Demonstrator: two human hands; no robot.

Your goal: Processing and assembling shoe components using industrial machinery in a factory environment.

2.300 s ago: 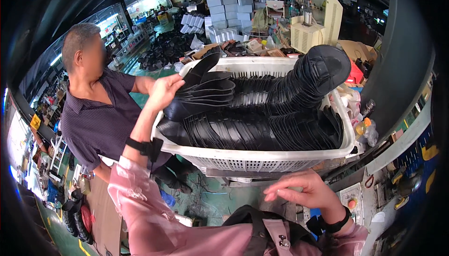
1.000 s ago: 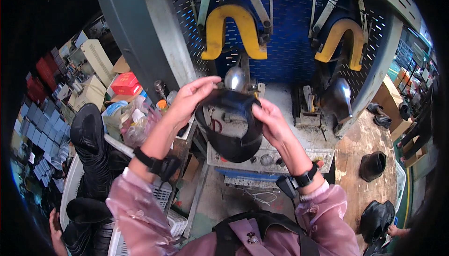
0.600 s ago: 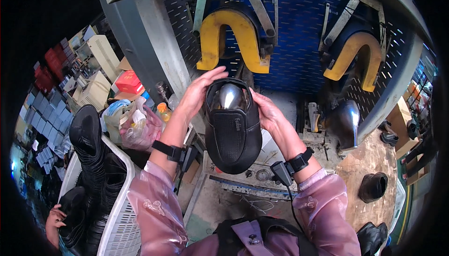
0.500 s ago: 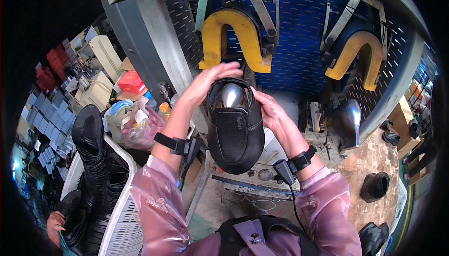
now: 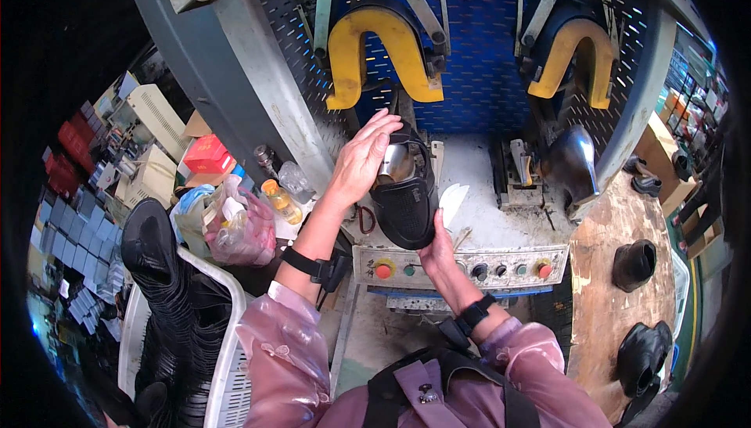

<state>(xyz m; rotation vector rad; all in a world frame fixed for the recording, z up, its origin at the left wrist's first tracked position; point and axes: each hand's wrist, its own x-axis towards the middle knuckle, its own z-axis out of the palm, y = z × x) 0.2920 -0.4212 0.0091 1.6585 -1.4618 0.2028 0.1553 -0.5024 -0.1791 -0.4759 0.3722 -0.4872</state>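
Observation:
A black shoe upper (image 5: pixel 405 213) sits around a shiny metal last (image 5: pixel 397 163) on the machine, its toe pointing toward me. My left hand (image 5: pixel 364 159) lies along the left side of the shoe's opening, fingers stretched out and close together near the heel end. At the toe, my right hand (image 5: pixel 440 254) is closed on the shoe's right edge, thumb upward; its other fingers are partly hidden. Above and beyond the shoe hangs a yellow U-shaped pad (image 5: pixel 381 44).
A second yellow pad (image 5: pixel 575 60) hangs at right over a bare metal last (image 5: pixel 575 160). Buttons line the control panel (image 5: pixel 461 269). Stacked black uppers fill a white basket (image 5: pixel 235 295) at left. More black shoes (image 5: pixel 634 264) lie on the wooden board (image 5: pixel 591 311).
The shoe has moved away from me and down over the last. My right hand has shifted from the opening to the toe. The view has swung slightly, showing the control panel.

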